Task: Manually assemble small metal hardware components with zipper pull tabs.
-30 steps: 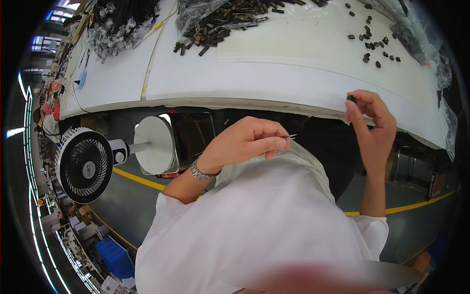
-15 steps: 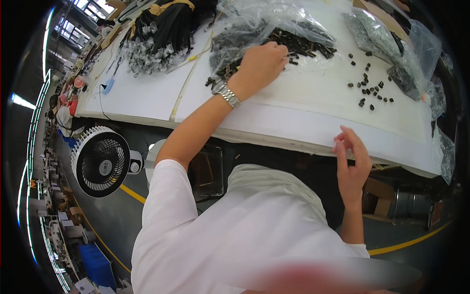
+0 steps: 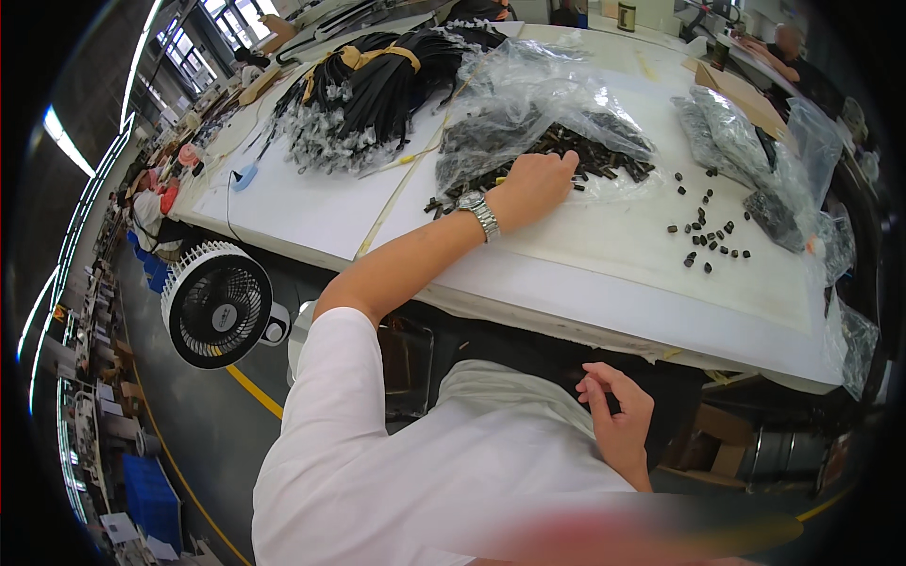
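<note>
Working at a long white worktable (image 3: 566,278), with a bundle of black strap-like lengths (image 3: 387,99) laid toward its far left, tied with tan bands and wrapped at the near ends in clear plastic. Next to it, spread on the tabletop, a large clear plastic bag (image 3: 524,90), partly covering a heap of short dark tubes (image 3: 604,156) and letting many spill past its near edge. Over at the right, more clear plastic bags (image 3: 722,127), filled with something dark, too blurred through the film to identify; just behind them, a cardboard box (image 3: 746,99) with contents hidden. Reaching with the left hand (image 3: 536,193) onto the heap, fingers bent downward, tips hidden; cannot tell whether pinching a tube. Holding the right hand (image 3: 618,420) low before the shirt, fingers curled toward the thumb; cannot tell whether gripping anything. Judging by the heap, plenty left to handle; near the right-hand bags, only a small scatter of stubby dark pieces (image 3: 699,226) lying apart, perhaps part of what is done, though impossible to confirm
</note>
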Demonstrator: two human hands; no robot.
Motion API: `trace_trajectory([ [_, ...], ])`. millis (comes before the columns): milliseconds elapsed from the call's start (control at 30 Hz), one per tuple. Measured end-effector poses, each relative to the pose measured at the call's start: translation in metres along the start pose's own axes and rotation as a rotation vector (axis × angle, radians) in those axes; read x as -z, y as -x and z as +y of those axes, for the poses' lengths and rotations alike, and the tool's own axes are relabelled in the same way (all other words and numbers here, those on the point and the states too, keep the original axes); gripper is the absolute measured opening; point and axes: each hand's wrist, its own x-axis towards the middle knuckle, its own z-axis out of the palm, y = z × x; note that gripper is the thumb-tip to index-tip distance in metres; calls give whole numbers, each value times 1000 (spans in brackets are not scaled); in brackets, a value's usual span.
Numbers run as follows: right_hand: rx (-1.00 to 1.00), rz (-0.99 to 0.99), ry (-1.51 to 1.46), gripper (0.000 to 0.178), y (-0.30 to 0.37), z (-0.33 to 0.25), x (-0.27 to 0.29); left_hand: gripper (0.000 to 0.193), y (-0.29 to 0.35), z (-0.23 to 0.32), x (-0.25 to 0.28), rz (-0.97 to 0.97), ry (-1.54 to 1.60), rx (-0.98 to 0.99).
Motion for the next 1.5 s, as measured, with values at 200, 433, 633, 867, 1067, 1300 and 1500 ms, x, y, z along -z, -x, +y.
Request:
trace_trajectory([
  [200,19,-33,40,18,5,0,-5,10,-9,-10,-18,10,-7,-68],
  [433,4,-98,101,16,7,1,-5,11,11,-11,-2,-21,66,-54],
  [633,-28,-129,66,16,0,2,-11,16,15,-16,-2,83,253,4],
  [867,-121,-173,79,17,-4,4,-10,17,11,-25,13,-34,314,195],
  [1067,-84,-148,41,20,-1,8,-13,16,15,-27,17,223,338,133],
  [1300,-284,-14,-450,17,-13,-2,-16,17,109,79,80,-386,1138,115],
  [1500,-421,-118,-567,10,-12,8,-11,19,166,126,44,-420,1252,136],
])
